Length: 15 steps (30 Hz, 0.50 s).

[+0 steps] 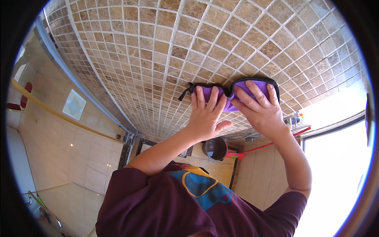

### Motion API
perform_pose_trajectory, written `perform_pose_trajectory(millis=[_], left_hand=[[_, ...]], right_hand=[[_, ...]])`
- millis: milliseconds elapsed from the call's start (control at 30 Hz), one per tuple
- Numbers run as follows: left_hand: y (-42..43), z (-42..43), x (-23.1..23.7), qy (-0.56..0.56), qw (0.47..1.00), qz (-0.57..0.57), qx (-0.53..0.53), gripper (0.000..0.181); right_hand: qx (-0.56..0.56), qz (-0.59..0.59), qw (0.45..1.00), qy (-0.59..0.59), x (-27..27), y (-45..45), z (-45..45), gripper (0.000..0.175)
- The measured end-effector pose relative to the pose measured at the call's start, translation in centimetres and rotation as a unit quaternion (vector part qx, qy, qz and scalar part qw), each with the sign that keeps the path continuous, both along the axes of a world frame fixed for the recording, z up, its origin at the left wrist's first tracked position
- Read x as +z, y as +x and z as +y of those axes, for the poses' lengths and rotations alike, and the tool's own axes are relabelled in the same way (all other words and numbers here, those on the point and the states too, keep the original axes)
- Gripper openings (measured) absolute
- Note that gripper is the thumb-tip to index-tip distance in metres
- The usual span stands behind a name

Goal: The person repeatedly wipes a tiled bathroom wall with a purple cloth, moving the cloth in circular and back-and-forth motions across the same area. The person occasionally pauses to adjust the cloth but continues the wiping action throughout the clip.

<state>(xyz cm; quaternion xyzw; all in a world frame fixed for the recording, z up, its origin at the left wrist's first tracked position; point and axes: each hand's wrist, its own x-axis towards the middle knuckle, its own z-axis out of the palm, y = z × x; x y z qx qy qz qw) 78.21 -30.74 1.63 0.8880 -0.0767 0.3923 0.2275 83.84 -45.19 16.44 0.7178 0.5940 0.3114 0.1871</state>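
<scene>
Both my hands press a purple cloth (231, 107) with black edging flat against a wall of small brown mosaic tiles (194, 38). My left hand (206, 120) lies on the cloth's left part, fingers spread and thumb held away from it. Over the larger right part rests my right hand (262, 114), its fingers apart and pointing up the wall. The black edging shows above my fingertips and dips between the two hands. A short black tie sticks out at the cloth's left end.
Below my arms, a dark bucket (215, 148) stands on the floor beside a red-handled tool (260, 147). A metal wall fitting (293, 121) is near my right wrist. The bright window (334, 160) lies to the right. A glass panel with a metal handle (51, 211) is at lower left.
</scene>
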Motion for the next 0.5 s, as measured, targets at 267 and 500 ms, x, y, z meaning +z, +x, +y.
perform_pose_trajectory(millis=[267,500], left_hand=[[-1.3,6.4,0.4,0.006,0.998,-0.026,0.057,0.070],[-3.1,14.4,0.3,0.039,0.995,-0.026,0.093,0.074]], right_hand=[[0.035,0.009,0.999,0.035,-0.5,-0.6,6.0,0.036],[0.054,-0.004,0.998,0.010,-0.8,-2.0,13.9,0.039]])
